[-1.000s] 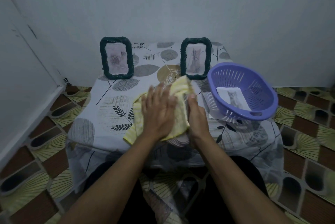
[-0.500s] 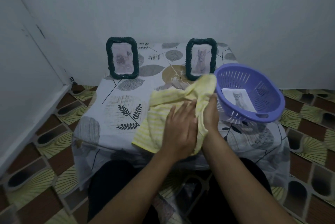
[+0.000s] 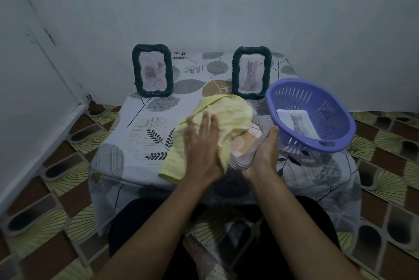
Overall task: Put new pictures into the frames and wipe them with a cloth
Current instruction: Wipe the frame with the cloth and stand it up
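My left hand (image 3: pixel 203 143) lies flat on a yellow striped cloth (image 3: pixel 229 114), pressing it onto a pale woven picture frame (image 3: pixel 243 158) at the table's front. Its peach-toned picture shows beside the cloth. My right hand (image 3: pixel 263 152) grips that frame's right edge. Two dark green woven frames stand upright at the back: the left frame (image 3: pixel 152 70) holds a faint picture, the right frame (image 3: pixel 251 73) a cat picture. A loose cat picture (image 3: pixel 298 124) lies in the purple basket (image 3: pixel 340 121).
The low table (image 3: pixel 140 134) wears a leaf-print cover and stands against a grey wall. The purple basket sits at its right edge, close to my right hand. Patterned floor tiles surround the table, and my legs are under its front edge.
My left hand has slid the cloth back up and to the left across the frame, uncovering part of its picture. My right hand has kept its grip on the frame.
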Demonstrator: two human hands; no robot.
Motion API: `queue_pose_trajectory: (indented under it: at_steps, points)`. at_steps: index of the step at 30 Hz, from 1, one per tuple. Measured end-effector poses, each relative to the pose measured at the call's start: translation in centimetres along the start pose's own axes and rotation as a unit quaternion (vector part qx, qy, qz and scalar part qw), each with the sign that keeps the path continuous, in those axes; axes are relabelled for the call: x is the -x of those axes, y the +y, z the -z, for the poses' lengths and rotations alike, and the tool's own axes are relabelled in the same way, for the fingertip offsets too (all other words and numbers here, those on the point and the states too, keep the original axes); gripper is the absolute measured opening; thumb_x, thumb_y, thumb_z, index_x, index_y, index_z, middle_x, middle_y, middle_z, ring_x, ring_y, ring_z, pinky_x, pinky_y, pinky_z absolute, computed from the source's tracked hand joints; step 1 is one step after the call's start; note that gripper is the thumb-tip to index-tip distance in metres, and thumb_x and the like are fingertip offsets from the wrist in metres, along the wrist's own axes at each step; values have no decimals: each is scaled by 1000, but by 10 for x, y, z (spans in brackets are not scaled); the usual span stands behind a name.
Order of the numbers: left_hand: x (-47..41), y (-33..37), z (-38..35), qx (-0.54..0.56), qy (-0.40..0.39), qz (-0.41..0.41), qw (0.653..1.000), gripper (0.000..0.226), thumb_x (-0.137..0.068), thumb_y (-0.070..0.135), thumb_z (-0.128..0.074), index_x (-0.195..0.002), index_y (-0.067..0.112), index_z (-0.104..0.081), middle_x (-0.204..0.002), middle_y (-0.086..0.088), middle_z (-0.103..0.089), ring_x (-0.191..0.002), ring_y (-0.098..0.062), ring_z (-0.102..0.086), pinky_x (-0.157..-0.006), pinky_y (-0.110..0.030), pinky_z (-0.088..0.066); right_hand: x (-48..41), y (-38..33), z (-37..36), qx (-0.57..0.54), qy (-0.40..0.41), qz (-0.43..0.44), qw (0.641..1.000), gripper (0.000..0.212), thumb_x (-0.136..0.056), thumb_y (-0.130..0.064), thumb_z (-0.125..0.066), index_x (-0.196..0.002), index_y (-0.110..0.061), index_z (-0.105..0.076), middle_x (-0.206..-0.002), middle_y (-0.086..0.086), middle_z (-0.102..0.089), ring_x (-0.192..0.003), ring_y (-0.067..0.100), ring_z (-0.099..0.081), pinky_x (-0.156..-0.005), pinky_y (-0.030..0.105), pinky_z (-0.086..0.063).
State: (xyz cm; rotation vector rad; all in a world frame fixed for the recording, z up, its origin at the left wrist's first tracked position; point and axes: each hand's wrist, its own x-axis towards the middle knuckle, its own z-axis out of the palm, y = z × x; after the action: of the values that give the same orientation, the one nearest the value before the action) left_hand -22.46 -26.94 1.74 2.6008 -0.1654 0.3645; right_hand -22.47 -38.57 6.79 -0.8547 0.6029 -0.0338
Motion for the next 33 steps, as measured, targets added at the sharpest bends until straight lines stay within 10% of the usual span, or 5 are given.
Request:
queue_pose_trajectory:
  at_steps: [4,8,17,23,33]
  points:
    - [16,32,-3,-9,-16,-70,997,68,-97,49,-8,-157,17,-16,-165,-1,-12,-153,-19,-5,-122,-49,1,-7,-4,-2,70,16,46,996,55,-104,-49,-36,-128,-7,-62,-120,7,-68,-108,22,-65,-97,36,-52]
    - [4,6,4,-72,-17,-210,975,58,-102,47,-12,-156,27,-22,-161,0,-27,-147,-24,-29,-120,-46,-16,-4,-11,4,57,-31,23,998,41,-107,-41,-32,-94,-16,-62,-89,-1,-65,-74,8,-59,-60,16,-49]
    - [-34,-35,17,-32,-74,64,995,72,-91,60,6,-155,29,15,-164,-3,16,-150,-26,19,-121,-52,7,2,7,3,27,-32,2,999,58,-101,-57,-37,-122,-10,-63,-110,19,-71,-98,35,-70,-90,51,-56]
    - [6,4,-1,-51,-116,-111,986,105,-89,24,-58,-148,14,29,-158,-9,30,-148,-23,26,-122,-42,8,-5,9,5,63,-38,16,997,50,-102,-53,-37,-99,-15,-69,-86,7,-76,-78,20,-74,-68,32,-59]
    - [-31,-30,11,-63,-76,-14,995,64,-93,66,4,-146,42,30,-159,10,30,-148,-21,25,-118,-55,14,-12,24,10,62,-80,-27,994,79,-76,-75,-50,-124,-14,-66,-115,18,-71,-101,39,-70,-94,60,-52]
